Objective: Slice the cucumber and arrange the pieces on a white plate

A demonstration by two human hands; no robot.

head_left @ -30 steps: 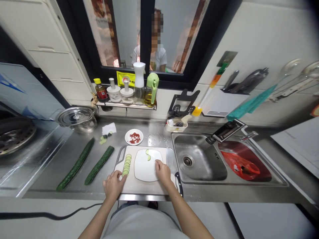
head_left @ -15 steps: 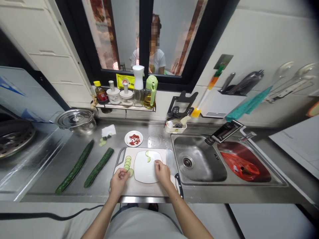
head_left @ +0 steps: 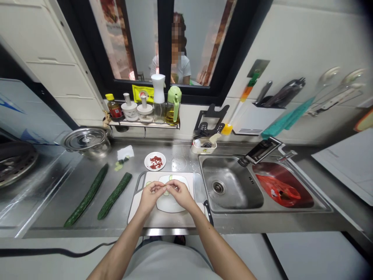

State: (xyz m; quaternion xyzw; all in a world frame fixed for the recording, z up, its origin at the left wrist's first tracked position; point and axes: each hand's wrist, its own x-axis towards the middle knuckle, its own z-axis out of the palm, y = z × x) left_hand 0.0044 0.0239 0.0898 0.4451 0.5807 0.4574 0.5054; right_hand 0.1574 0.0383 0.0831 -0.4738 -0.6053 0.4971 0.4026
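My left hand (head_left: pixel 152 195) and my right hand (head_left: pixel 178 193) meet above a white square plate (head_left: pixel 171 206). Both are closed, thumbs and fingertips pinched together around a thin cucumber slice (head_left: pixel 166 192), largely hidden by the fingers. Another cucumber piece lies near the plate's far edge, partly behind my right hand. The plate rests on a pale cutting board (head_left: pixel 183 222) with a grey handle. More slices on the board's left are mostly covered by my left hand. A knife (head_left: pixel 208 212) with a black handle lies at the board's right edge.
Two whole cucumbers, a long one (head_left: pixel 86 196) and a shorter one (head_left: pixel 114 196), lie left of the board. Behind it sits a small plate (head_left: pixel 147 165) of red bits. A lidded pot (head_left: pixel 99 147) stands back left; a double sink (head_left: pixel 233 209) is right. Someone is beyond the window.
My left hand has moved right and up from the row of slices to over the plate. My right hand has shifted left, and the two now meet at the fingertips.
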